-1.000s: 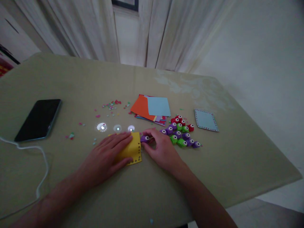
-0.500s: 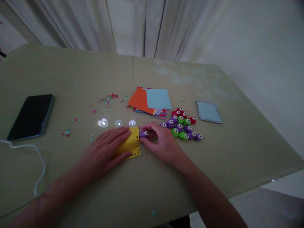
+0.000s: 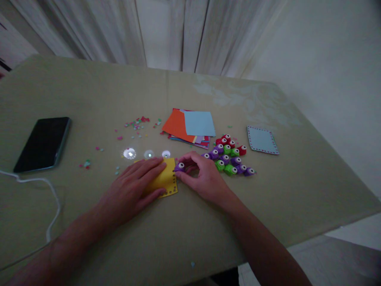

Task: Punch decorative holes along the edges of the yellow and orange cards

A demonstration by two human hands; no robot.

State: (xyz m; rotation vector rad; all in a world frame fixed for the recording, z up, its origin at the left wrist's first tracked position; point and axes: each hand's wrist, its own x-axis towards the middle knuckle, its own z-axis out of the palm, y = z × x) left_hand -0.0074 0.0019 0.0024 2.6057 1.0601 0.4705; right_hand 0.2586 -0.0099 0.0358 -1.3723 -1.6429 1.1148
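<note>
My left hand [image 3: 137, 178] lies flat across a yellow card [image 3: 171, 180], pressing it to the table with fingers spread. Small punched shapes line the card's right and lower edges; its left part is under the hand. At the card's upper right edge, a small purple craft punch [image 3: 179, 167] with a white round button meets the paper. The thumb and fingers of my right hand [image 3: 205, 174] grip this punch. Just right of that hand stands a cluster of red, green and purple craft punches [image 3: 225, 159].
Behind the hands lies a stack of coloured paper [image 3: 199, 123]. A light blue card [image 3: 262, 140] with a punched border is at the right. Paper bits [image 3: 138, 123] are scattered left of the stack. A dark tablet [image 3: 43, 143] and a white cable [image 3: 50, 190] lie at the left.
The purple punch has shifted slightly left and turned a little against the card's edge. My left hand keeps its place on the card. The whole view has moved slightly.
</note>
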